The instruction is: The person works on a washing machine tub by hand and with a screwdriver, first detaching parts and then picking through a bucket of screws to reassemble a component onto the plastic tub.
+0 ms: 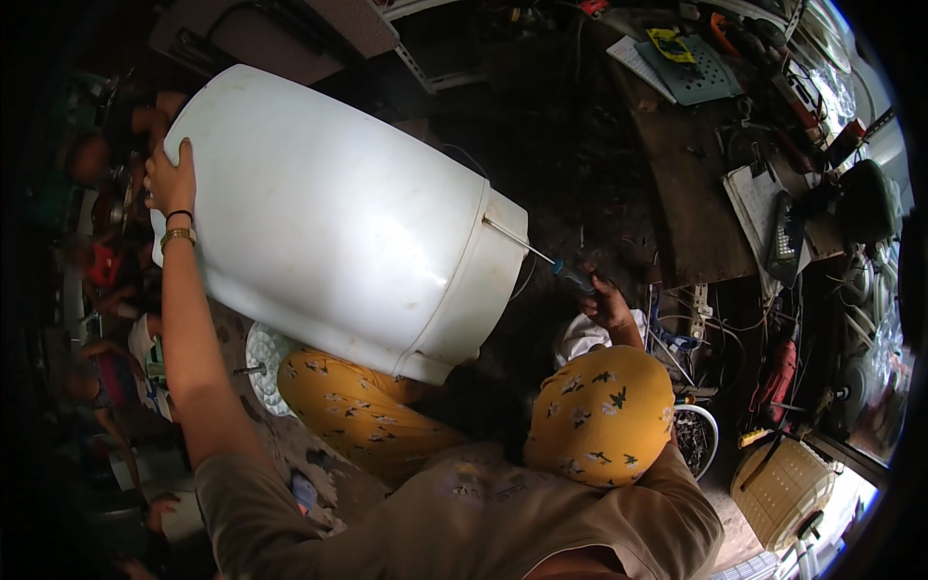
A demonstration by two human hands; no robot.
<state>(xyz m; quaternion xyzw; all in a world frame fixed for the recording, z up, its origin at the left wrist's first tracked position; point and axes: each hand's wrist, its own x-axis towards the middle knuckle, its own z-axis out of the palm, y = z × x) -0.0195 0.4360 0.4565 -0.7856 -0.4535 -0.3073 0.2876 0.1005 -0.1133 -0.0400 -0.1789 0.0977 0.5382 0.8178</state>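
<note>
A large white plastic housing (329, 213), like an appliance body, lies tilted across my lap, its narrower end pointing right. My left hand (172, 180) grips its far left rim, the fingers curled over the edge and partly hidden. In my right hand (607, 304) is a long screwdriver (530, 247) with a blue and dark handle. Its shaft points up and left, and its tip meets the housing by the seam near the narrow end. Whether a screw sits under the tip is too small to tell.
To the right stands a wooden workbench (691, 213) with a clipboard (759, 208), a grey-green perforated panel (691, 72) and tools. A woven basket (785, 493) and a container of small parts (694, 435) are at lower right. A translucent round part (266, 367) lies by my left knee. Several people are at left.
</note>
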